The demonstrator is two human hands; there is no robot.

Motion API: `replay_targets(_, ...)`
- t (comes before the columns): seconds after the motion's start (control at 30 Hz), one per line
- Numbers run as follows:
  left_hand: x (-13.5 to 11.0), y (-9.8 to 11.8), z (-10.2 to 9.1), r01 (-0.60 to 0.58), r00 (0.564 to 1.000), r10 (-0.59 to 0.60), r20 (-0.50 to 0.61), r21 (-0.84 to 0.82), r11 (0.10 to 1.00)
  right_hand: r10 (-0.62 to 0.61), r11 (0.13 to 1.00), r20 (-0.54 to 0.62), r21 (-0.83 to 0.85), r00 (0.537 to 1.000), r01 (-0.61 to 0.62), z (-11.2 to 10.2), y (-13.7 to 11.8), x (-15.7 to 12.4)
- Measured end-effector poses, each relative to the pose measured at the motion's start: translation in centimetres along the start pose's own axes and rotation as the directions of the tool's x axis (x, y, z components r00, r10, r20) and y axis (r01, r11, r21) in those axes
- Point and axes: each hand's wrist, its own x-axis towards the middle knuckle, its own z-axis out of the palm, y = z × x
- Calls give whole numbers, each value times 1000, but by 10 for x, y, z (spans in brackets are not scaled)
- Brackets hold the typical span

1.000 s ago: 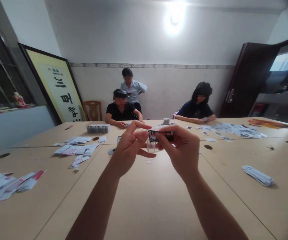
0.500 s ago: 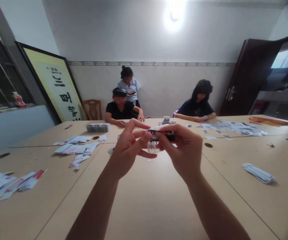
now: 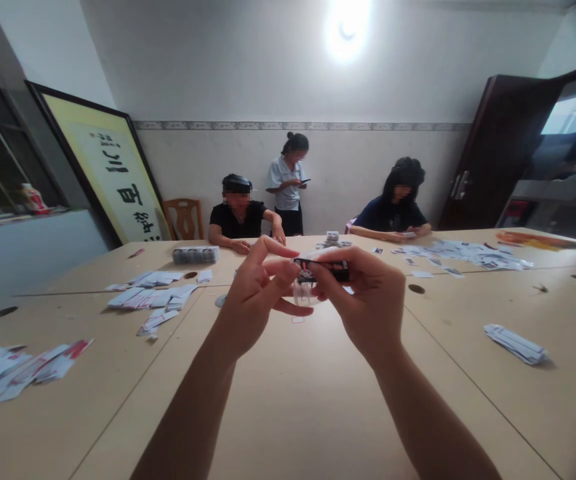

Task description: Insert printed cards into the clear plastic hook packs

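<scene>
Both my hands are raised above the wooden table (image 3: 288, 400), meeting at the middle of the view. My right hand (image 3: 368, 300) pinches a small black card with red and white print (image 3: 324, 269), with a clear plastic sleeve (image 3: 304, 292) hanging under it. My left hand (image 3: 261, 293) touches the card's left end with thumb and bent fingers, its forefinger stretched out above. A tiny white slip (image 3: 297, 320) lies on the table under my hands.
Loose white cards lie in heaps at the left (image 3: 23, 367), centre left (image 3: 153, 297), right (image 3: 515, 343) and far right (image 3: 463, 257). A grey stack (image 3: 196, 255) stands at the far side. Two people sit across the table, a third stands behind with a phone.
My hands hold nearly the same pose, shifted slightly. The person behind the seated one has stood up and stepped to the right, now looking at a phone.
</scene>
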Motion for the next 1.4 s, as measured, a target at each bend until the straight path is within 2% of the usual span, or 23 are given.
replay_targets(0.63, 1, 1, 1, 1, 1000, -1, 2, -2, 1000, -7, 1000, 0, -5, 1000, 7, 1, 0, 0)
replay_targets(0.9, 0, 3, 5, 21, 998, -20, -55, 22, 1000, 14, 1000, 3, -8, 1000, -14, 2, 1, 0)
replay_targets(1.4, 1, 0, 9, -38, 997, 46, -66, 113, 993, 63, 998, -12, -22, 998, -63, 3, 6, 4)
